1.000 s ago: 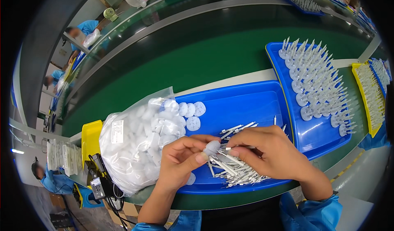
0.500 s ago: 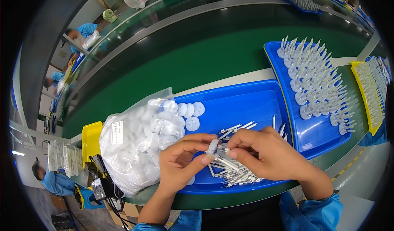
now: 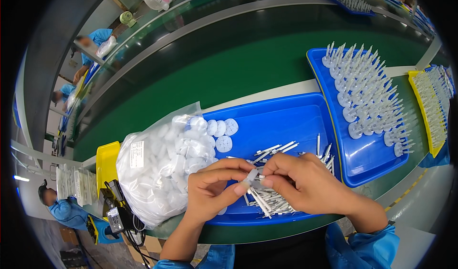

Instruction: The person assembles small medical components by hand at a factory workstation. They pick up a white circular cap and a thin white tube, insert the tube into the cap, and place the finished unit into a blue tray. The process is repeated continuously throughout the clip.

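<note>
My left hand (image 3: 214, 187) pinches a translucent white plastic disc (image 3: 250, 175) by its edge, turned nearly edge-on. Against its other side, my right hand (image 3: 305, 180) grips a thin white stick between thumb and forefinger; the fingers hide most of it. Below both hands lies a loose heap of white sticks (image 3: 274, 201) in a blue tray (image 3: 281, 114). Several flat round discs (image 3: 223, 144) rest at that tray's left side. Beside them a clear plastic bag (image 3: 157, 173) bulges with more such discs.
To the right, another blue tray (image 3: 367, 166) holds rows of discs with upright sticks. A yellow tray (image 3: 429, 121) of similar pieces stands beyond it. Black power adapters with cables (image 3: 119, 216) lie left of the bag. A green conveyor belt (image 3: 248, 63) runs behind; co-workers sit at the far left.
Both hands stay close together over the tray. The disc has tilted a little, and my right fingers have shifted slightly left against it.
</note>
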Demonstrator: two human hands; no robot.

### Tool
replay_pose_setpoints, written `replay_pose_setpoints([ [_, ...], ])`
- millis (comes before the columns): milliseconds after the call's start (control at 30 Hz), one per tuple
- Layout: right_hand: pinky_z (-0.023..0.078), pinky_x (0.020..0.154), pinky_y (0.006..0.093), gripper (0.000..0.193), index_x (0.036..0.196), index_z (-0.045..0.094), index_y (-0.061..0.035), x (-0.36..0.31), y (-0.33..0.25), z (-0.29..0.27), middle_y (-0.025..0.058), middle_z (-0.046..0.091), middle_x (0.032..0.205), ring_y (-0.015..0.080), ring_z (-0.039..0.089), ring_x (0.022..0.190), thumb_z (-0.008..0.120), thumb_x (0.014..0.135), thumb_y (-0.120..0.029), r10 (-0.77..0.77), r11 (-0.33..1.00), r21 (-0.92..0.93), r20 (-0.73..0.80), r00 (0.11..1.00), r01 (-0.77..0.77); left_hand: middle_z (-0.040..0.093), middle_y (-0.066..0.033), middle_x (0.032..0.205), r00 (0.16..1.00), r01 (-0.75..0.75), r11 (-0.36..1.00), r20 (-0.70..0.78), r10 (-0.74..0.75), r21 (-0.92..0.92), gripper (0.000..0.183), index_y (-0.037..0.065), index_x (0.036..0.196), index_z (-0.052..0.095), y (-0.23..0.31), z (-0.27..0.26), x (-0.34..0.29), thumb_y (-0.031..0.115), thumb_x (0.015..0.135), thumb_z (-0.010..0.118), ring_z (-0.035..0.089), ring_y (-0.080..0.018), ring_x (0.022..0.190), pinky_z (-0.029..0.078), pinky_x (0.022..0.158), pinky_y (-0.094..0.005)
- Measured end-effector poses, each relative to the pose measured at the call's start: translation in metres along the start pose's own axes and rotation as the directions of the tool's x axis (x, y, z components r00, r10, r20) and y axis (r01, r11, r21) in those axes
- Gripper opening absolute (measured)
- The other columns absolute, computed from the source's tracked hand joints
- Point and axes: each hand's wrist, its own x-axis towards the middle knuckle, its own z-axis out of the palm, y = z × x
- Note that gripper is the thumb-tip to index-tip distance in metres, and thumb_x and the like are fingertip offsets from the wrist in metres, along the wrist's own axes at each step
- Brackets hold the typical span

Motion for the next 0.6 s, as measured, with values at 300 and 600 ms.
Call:
replay_pose_setpoints([
  [300, 0.047, 0.047, 0.0451, 0.011, 0.093, 0.056, -0.0011, -0.008, 0.005, 0.022, 0.0167, 0.063, 0.063, 0.0362, 0.063, 0.053, 0.065, 0.093, -0.008, -0.131, 0.965, -0.245, -0.149, 0.98, 0.092, 0.069, -0.0234, 0.117, 0.999, -0.037, 0.989, 0.031, 0.033, 0.146, 0.023, -0.009, 0.106, 0.072, -0.002, 0.002, 0.0, -0.007, 0.083, 0.075, 0.066, -0.029, 0.111, 0.051, 0.098, -0.0393],
  [600, 0.051, 0.066, 0.0411, 0.012, 0.094, 0.064, -0.0011, -0.001, 0.01, 0.013, 0.0134, 0.062, 0.089, 0.0328, 0.061, 0.075, 0.072, 0.084, -0.005, -0.31, 0.925, -0.293, -0.205, 0.928, 0.244, 0.065, -0.0247, 0.126, 0.945, -0.307, 0.84, 0.039, 0.325, 0.448, 0.041, -0.002, 0.115, 0.069, 0.002, 0.011, 0.007, 0.001, 0.077, 0.084, 0.068, -0.0318, 0.112, 0.055, 0.097, -0.0425],
])
